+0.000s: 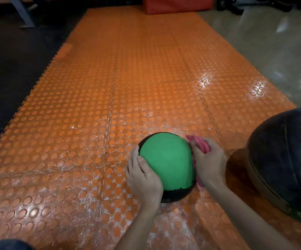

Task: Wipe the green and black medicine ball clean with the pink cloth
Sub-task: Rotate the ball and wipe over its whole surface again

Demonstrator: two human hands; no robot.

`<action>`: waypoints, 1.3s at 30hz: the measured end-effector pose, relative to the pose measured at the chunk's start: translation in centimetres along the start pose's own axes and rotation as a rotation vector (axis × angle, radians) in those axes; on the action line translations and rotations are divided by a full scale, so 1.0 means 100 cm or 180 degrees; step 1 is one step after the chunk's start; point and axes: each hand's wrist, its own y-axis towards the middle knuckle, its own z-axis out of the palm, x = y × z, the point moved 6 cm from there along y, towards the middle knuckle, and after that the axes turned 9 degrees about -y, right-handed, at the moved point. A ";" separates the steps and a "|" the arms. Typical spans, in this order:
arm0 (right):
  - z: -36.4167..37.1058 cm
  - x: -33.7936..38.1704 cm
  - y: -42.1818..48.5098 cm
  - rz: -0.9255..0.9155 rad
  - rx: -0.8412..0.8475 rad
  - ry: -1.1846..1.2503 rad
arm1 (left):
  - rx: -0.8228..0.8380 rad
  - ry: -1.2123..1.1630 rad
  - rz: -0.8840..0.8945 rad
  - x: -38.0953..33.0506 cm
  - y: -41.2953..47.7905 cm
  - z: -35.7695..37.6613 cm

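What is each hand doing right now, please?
Left hand: holds the ball, steadying its left side.
Right hand: grips the cloth, pressed to the ball's right side.

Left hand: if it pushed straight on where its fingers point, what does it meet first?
Probably the ball it holds: the left hand would slide along its left flank. Beyond, only orange mat shows; depth is unclear.
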 end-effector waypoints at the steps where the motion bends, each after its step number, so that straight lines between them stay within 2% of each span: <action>1: -0.001 0.017 -0.008 -0.0471 -0.0054 -0.0208 | 0.0011 -0.0012 -0.0025 0.001 -0.001 -0.001; 3: 0.002 0.041 -0.021 -0.1388 -0.0086 -0.0520 | 0.0099 -0.0002 -0.0089 0.002 0.003 -0.001; 4: 0.005 0.044 -0.025 -0.1690 -0.0027 -0.0470 | 0.0156 -0.0020 -0.0116 0.003 0.006 -0.001; 5: 0.005 0.041 -0.022 -0.1690 0.0098 -0.0248 | 0.0216 -0.0066 -0.0137 0.004 0.009 -0.001; 7: 0.005 0.022 -0.004 -0.1008 0.0361 0.0307 | 0.0300 -0.0193 -0.0169 0.007 0.013 -0.004; 9: 0.006 0.001 0.015 -0.0282 0.0463 0.0024 | 0.0328 -0.0246 -0.0095 0.009 0.013 -0.008; 10: 0.004 -0.004 0.020 -0.0101 0.0462 -0.0189 | 0.0328 -0.0227 -0.0006 0.009 0.010 -0.009; 12: 0.000 0.007 0.020 -0.0163 0.0389 -0.0178 | 0.0322 -0.0124 0.0178 0.004 0.004 -0.008; 14: 0.007 0.043 0.002 -0.0710 0.0583 0.0088 | 0.0385 0.0040 0.0198 0.001 0.005 0.000; 15: 0.014 0.065 -0.012 -0.1185 0.0749 0.0017 | 0.0484 0.0162 0.0196 -0.002 0.007 0.008; 16: 0.024 0.085 -0.028 -0.1709 0.0894 -0.0338 | 0.0639 0.0303 0.0243 -0.005 0.010 0.015; 18: 0.041 0.104 -0.041 -0.2523 0.0698 -0.1509 | 0.0952 0.0526 0.0380 -0.013 0.016 0.028; 19: 0.042 0.103 -0.029 -0.2510 0.0557 -0.1831 | 0.1059 0.0543 0.0397 -0.017 0.018 0.032; 20: 0.038 0.098 -0.012 -0.2223 0.0512 -0.1966 | 0.1145 0.0542 0.0395 -0.020 0.018 0.035; 24: 0.020 0.062 0.049 -0.0964 0.0741 -0.1378 | 0.1279 0.0640 0.0462 -0.024 0.015 0.038; 27: 0.021 0.060 0.060 -0.0633 0.0794 -0.1347 | 0.1272 0.0636 0.0369 -0.022 0.020 0.040; 29: 0.026 0.071 0.047 -0.0879 0.0865 -0.1530 | 0.1258 0.0588 0.0252 -0.020 0.025 0.038; 33: 0.046 0.099 0.001 -0.2227 0.0553 -0.2221 | 0.1142 0.0273 -0.0006 -0.010 0.039 0.027; 34: 0.048 0.098 0.005 -0.2145 0.0626 -0.2127 | 0.1117 0.0237 -0.0008 -0.009 0.038 0.024; 37: 0.045 0.073 0.051 -0.0836 0.0970 -0.1411 | 0.1021 0.0228 0.0091 -0.007 0.031 0.019; 39: 0.038 0.059 0.069 -0.0447 0.0926 -0.1313 | 0.0945 0.0244 0.0178 -0.009 0.027 0.020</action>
